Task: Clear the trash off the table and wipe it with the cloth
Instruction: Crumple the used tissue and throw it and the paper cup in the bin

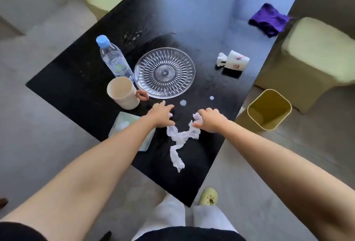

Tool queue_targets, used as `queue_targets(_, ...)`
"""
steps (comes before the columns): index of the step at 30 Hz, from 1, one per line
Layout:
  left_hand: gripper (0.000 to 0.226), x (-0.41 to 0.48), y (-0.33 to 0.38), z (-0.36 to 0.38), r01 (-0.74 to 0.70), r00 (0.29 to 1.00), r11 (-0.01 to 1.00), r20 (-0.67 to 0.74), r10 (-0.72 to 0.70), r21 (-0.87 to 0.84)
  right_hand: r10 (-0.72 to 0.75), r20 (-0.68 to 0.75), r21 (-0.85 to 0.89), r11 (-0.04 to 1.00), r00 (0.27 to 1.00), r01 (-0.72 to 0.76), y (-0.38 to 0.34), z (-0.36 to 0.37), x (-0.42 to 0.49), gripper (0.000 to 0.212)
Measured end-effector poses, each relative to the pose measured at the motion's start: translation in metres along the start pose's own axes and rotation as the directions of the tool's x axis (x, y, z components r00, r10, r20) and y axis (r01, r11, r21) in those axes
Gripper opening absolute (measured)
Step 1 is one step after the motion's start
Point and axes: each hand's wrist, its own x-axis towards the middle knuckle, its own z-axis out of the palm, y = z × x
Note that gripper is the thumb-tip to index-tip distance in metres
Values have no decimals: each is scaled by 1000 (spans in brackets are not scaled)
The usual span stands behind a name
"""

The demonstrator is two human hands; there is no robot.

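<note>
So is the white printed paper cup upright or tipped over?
Tipped over: the white printed paper cup lies on its side on the black table.

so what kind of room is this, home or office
Most likely a home living room. A low black table stands among cushioned seats, with a mug, a glass plate and a tissue box on it, and a small bin beside it.

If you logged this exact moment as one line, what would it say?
stage: gathering trash | left hand: on tissue strip | right hand: pinching same strip | bin: beside table | purple cloth: untouched
</note>
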Motion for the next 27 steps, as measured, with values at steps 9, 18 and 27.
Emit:
queue_targets(9,26,-10,4,37,-66,966,985,-258,23,-157,-146,-298,-131,985,943,111,-27,54,-7,18)
queue_targets(18,43,-82,4,73,-251,919,883,-384,90,-395,-106,-370,317,919,923,233,-5,43,-16,20)
queue_targets(27,42,-84,-1,115,-242,914,928,-388,119,-285,-374,-87,150,911,923,383,-20,74,-42,57)
